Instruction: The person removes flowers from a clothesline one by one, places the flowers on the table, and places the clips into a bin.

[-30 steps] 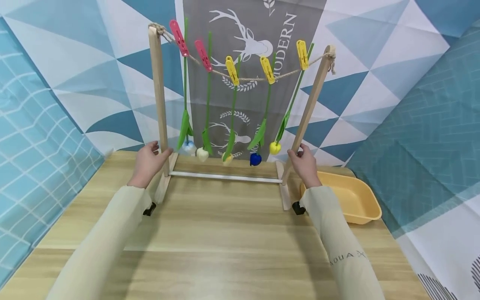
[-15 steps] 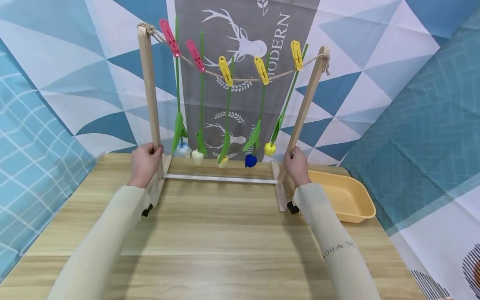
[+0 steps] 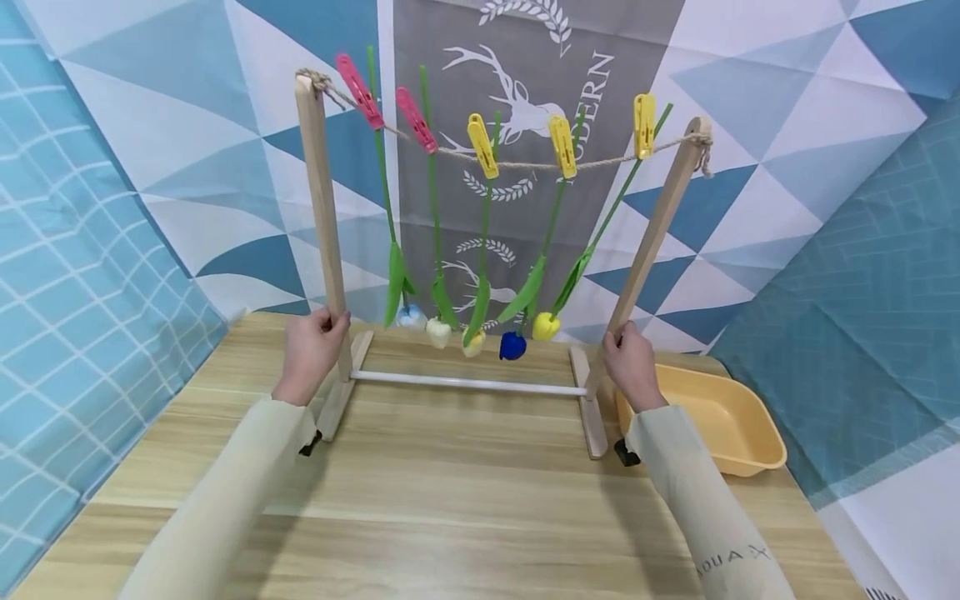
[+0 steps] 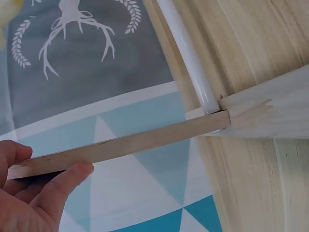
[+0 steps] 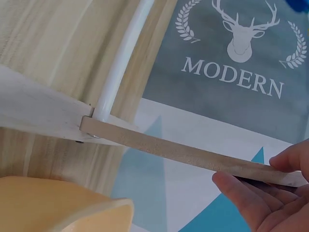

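A wooden rack stands on the table, its left post [image 3: 321, 200] and right post [image 3: 656, 229] joined low down by a white rod [image 3: 465, 382]. My left hand [image 3: 311, 354] grips the left post low down, with thumb and fingers on either side in the left wrist view. Likewise, my right hand [image 3: 632, 367] holds the lower right post. A twine [image 3: 525, 165] runs between the post tops. Pink clothespins [image 3: 360, 92] and yellow clothespins [image 3: 643, 125] clip several artificial tulips to it, heads down, among them a dark blue tulip [image 3: 513, 346] and a yellow tulip [image 3: 546, 326].
A yellow plastic basin [image 3: 720, 417] stands on the wooden table [image 3: 450, 517], right of the rack and beside my right wrist. Patterned cloth [image 3: 765, 100] hangs close behind the table's back edge.
Both hands have closed their fingers around the posts. The rack has shifted a little toward me relative to the basin and the table's back edge. The head view has also shifted.
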`<state>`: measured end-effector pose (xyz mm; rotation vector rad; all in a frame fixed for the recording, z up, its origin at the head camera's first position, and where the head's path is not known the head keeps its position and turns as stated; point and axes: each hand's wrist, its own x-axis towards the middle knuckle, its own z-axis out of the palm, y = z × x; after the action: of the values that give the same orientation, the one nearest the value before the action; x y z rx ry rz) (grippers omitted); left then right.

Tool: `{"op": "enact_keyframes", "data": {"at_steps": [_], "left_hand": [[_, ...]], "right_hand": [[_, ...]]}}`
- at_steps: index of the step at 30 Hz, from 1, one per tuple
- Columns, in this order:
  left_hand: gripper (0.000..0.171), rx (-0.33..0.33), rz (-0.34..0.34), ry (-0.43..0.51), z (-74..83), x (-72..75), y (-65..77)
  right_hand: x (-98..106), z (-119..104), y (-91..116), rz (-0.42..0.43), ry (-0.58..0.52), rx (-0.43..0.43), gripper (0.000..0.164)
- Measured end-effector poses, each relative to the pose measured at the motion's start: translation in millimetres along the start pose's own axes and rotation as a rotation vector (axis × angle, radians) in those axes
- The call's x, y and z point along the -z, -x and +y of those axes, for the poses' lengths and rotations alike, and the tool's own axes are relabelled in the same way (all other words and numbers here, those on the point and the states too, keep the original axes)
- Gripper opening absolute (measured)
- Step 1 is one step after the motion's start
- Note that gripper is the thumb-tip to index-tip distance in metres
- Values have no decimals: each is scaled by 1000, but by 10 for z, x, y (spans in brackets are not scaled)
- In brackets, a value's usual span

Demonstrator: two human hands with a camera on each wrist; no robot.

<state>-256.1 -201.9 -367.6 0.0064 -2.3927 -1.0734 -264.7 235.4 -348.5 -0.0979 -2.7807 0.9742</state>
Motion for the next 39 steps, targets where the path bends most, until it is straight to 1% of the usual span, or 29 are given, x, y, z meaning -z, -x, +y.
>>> {"op": "enact_keyframes", "data": {"at_steps": [4,9,15,22,29,33,39], "left_hand": [[34,-13,11,0,39,27,24],[34,-18,-10,-2,89,64,39],[35,-9,-39,13,132,131,87],[36,7,-47,29,192,230,158],[33,-6,-48,25,215,257,189],[34,11,-61,25,206,260,215],[35,29,-75,44,225,298,246]], "right_hand": [[30,24,27,1,-4,23,30],[97,55,68,13,7,32,29],[143,75,131,13,27,41,28],[202,34,198,14,12,64,31],[258,6,265,26,25,51,35],[247,1,301,21,27,43,34],[213,-21,321,38,19,36,33]]}}
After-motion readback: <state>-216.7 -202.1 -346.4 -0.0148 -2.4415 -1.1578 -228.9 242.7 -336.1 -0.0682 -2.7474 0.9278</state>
